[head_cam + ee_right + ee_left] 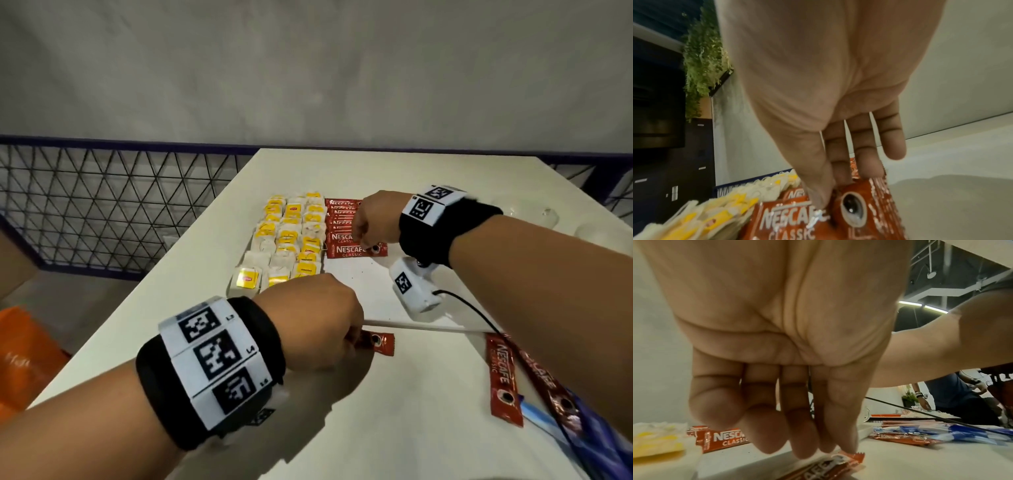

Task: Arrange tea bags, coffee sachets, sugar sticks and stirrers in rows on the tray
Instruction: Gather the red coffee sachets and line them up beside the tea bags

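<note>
A white tray (pixel 359 284) lies on the white table (pixel 394 428). Yellow-and-white tea bags (pixel 291 236) fill its left side in rows, with a column of red coffee sachets (pixel 344 219) beside them. My right hand (pixel 359 236) is over that column, thumb and forefinger pinching the nearest sachet (pixel 859 211) there. My left hand (pixel 352 334) is at the tray's front edge, its fingers curled down onto another red sachet (pixel 376 342) that it pinches by one end (pixel 838 464). In the left wrist view the tea bags (pixel 655 441) and the sachet column (pixel 723 439) show behind my fingers.
Loose red sachets (pixel 503 377) and blue sugar sticks (pixel 548 421) lie on the table at the front right. Clear glasses (pixel 548 216) stand at the far right edge. A black cable (pixel 479 315) crosses the tray's right side. A wire-mesh fence (pixel 102 205) runs left of the table.
</note>
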Tool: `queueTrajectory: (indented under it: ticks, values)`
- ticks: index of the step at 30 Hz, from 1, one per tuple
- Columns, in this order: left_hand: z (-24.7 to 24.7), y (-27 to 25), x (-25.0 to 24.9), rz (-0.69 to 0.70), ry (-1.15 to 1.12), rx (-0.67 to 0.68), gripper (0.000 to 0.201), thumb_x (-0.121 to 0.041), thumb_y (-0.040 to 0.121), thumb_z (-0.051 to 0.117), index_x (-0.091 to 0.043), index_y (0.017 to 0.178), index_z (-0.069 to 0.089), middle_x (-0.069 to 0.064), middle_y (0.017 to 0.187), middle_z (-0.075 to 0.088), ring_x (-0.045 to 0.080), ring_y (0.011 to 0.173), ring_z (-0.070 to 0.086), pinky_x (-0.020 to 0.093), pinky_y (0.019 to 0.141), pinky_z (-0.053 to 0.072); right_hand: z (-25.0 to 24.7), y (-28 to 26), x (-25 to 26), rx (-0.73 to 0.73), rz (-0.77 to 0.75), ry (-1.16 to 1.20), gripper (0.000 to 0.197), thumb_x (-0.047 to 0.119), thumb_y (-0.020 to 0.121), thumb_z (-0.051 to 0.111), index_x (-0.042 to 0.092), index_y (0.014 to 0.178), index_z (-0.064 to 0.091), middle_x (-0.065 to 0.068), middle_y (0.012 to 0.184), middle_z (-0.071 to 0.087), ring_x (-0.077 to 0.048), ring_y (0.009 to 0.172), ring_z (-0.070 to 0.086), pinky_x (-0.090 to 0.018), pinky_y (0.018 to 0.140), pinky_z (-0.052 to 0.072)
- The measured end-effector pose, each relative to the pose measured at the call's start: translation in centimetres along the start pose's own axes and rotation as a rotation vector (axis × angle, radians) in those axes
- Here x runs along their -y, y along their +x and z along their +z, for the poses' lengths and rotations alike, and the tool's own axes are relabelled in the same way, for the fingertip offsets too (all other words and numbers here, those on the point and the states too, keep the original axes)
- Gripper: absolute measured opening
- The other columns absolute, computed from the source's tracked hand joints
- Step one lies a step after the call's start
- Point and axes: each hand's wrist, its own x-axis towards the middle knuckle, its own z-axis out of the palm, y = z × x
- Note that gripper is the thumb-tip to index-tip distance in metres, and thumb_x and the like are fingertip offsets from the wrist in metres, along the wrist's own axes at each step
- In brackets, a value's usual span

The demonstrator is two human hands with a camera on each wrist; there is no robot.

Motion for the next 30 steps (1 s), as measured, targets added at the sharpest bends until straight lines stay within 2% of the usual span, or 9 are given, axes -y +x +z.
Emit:
queueTrajectory:
  ticks: [4,9,13,16,19,21,24,28,30]
  values:
    - [-0.1,0.0,-0.1,0.011,-0.008,0.019,0.022,-0.030,0.090,0.054,-0.022,0.101,0.071,-0.003,0.084,0.062,0.018,0.082,0.056,0.031,0.073,0.051,0.2,0.4,0.5,-0.005,-0.013,-0.048,0.009,0.020,0.088,0.063,0.019,0.096,0.069,0.001,0.099,0.068,-0.019,0.095,0.061,-0.027,0.073,0.042]
    - [-0.3,0.1,0.0,0.008,0.001,0.013,0.022,-0.032,0.091,0.054,-0.022,0.102,0.070,-0.003,0.082,0.059,0.019,0.081,0.057,0.033,0.074,0.053,0.4,0.5,0.7,-0.054,0.004,-0.100,0.011,0.019,0.090,0.057,0.014,0.093,0.068,-0.003,0.097,0.067,-0.021,0.090,0.060,-0.025,0.066,0.039]
    - [0.6,0.6,0.0,-0.008,0.073,-0.016,0.024,-0.027,0.092,0.054,-0.021,0.113,0.063,0.000,0.101,0.058,0.022,0.095,0.058,0.033,0.079,0.051,0.5,0.5,0.9,-0.053,0.030,-0.114,0.022,0.023,0.093,0.056,0.009,0.106,0.067,-0.006,0.107,0.067,-0.024,0.100,0.062,-0.025,0.064,0.039]
    - [1.3,1.1,-0.2,0.004,0.154,0.031,0.029,-0.025,0.095,0.051,-0.019,0.121,0.061,0.003,0.110,0.058,0.022,0.101,0.058,0.033,0.082,0.050,0.2,-0.1,0.4,-0.120,0.016,-0.065,0.020,0.029,0.091,0.058,0.011,0.100,0.064,-0.005,0.100,0.065,-0.023,0.090,0.059,-0.026,0.062,0.038]
    - [1.5,1.3,-0.9,-0.017,0.209,0.080,0.024,-0.024,0.096,0.049,-0.016,0.115,0.062,0.006,0.108,0.062,0.025,0.098,0.061,0.033,0.079,0.051,-0.7,-2.0,-0.4,-0.190,0.008,-0.023,0.016,0.031,0.091,0.057,0.015,0.087,0.057,0.001,0.083,0.057,-0.019,0.079,0.051,-0.024,0.054,0.031]
    - [1.6,1.4,-1.1,-0.041,0.228,0.084,0.023,-0.025,0.097,0.048,-0.015,0.114,0.060,0.007,0.110,0.062,0.026,0.100,0.061,0.030,0.075,0.045,-1.5,-3.5,-0.9,-0.214,0.006,-0.007,0.017,0.033,0.091,0.058,0.016,0.085,0.056,0.004,0.076,0.052,-0.018,0.078,0.049,-0.024,0.053,0.030]
    - [1.5,1.9,-1.4,-0.061,0.295,0.084,0.024,-0.024,0.098,0.046,-0.017,0.117,0.059,0.005,0.115,0.061,0.023,0.105,0.059,0.026,0.071,0.038,-2.3,-6.2,-1.6,-0.208,0.019,0.000,0.022,0.040,0.090,0.060,0.018,0.090,0.061,0.004,0.084,0.056,-0.017,0.082,0.050,-0.027,0.058,0.032]
    - [1.3,2.5,-2.8,-0.043,0.225,0.125,0.035,-0.026,0.096,0.046,-0.031,0.128,0.058,0.000,0.117,0.060,0.021,0.109,0.057,0.029,0.088,0.048,-2.6,-10.9,-3.6,-0.159,0.028,0.050,0.023,0.042,0.089,0.061,0.019,0.090,0.066,0.004,0.084,0.065,-0.015,0.078,0.057,-0.026,0.059,0.037]
    - [1.4,2.7,-3.8,-0.053,0.233,0.128,0.029,-0.028,0.095,0.046,-0.030,0.119,0.061,0.000,0.112,0.062,0.020,0.101,0.059,0.032,0.084,0.049,-2.7,-13.1,-4.7,-0.139,0.041,0.061,0.021,0.041,0.088,0.061,0.021,0.087,0.066,0.004,0.078,0.067,-0.014,0.075,0.060,-0.024,0.058,0.038]
